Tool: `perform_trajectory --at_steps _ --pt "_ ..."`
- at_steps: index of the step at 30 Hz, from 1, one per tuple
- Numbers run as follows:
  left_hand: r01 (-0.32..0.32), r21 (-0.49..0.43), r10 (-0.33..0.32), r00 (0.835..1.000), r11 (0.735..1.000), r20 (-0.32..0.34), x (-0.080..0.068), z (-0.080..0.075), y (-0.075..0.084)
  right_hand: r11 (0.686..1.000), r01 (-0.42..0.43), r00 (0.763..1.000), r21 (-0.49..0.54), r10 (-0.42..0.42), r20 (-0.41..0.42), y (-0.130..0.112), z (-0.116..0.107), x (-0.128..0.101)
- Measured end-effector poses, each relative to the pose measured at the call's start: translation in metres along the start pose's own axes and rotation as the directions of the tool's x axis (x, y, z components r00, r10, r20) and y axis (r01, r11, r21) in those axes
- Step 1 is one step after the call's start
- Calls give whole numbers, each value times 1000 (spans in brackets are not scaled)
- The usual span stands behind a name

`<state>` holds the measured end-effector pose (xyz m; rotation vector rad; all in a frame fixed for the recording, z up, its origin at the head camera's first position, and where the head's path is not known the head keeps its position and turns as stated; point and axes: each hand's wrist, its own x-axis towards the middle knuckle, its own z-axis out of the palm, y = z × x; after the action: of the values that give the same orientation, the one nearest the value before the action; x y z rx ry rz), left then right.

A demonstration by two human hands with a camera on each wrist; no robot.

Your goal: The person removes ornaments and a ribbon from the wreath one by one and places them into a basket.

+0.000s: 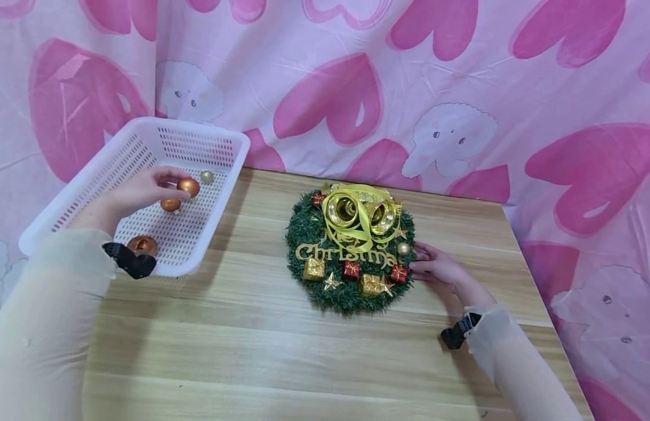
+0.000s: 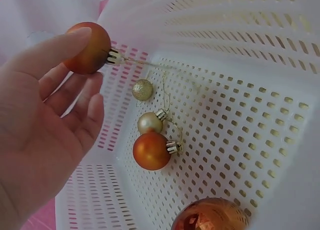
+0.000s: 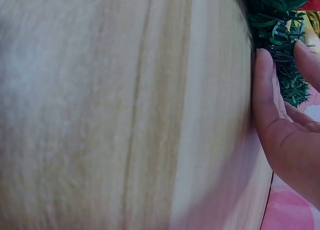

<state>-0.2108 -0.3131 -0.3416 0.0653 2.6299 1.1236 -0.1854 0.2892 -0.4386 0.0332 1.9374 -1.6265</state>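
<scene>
White plastic basket (image 1: 195, 143), slotted walls, perforated floor, on the left of the table. Inside: matte orange ball (image 2: 152, 151) touching or right beside a smooth pale-gold ball (image 2: 150, 123), a small glittery gold ball (image 2: 143, 89) near the far end, and a shiny copper ball (image 2: 210, 217) at the near end, partly cut off in the left wrist view. Left hand (image 1: 145, 190) over the basket, thumb and fingers pinching a second matte orange ball (image 2: 95, 52), with ribbed metallic cap and thin string loop, above the basket floor. Right hand (image 1: 437, 266) at the right edge of the wreath (image 1: 310, 228), fingers extended, touching the greenery; some fingers hidden. Wreath: round, bristly green tinsel, on the table, right of the basket. On it: shiny gold bells (image 1: 341, 210), yellow-gold ribbon (image 1: 364, 225), gold cut-out lettering (image 1: 348, 255), red and gold wrapped boxes (image 1: 314, 269), gold stars (image 1: 332, 282). Table (image 1: 240, 351) light wood-grain; pink heart-print cloth (image 1: 314, 35) behind, creased.
</scene>
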Motion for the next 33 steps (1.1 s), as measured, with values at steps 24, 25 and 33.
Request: perform_trajectory --at_steps 24,25,33 --pt "-62 -42 62 998 997 13 -2 -4 20 1000 -9 1000 12 9 3 0 -1 0" --pt "-61 -38 61 998 997 13 -2 -4 23 1000 -8 1000 13 8 4 0 -1 0" --pt "-74 -59 73 997 996 -21 0 5 48 1000 -3 1000 15 3 7 0 0 -2"
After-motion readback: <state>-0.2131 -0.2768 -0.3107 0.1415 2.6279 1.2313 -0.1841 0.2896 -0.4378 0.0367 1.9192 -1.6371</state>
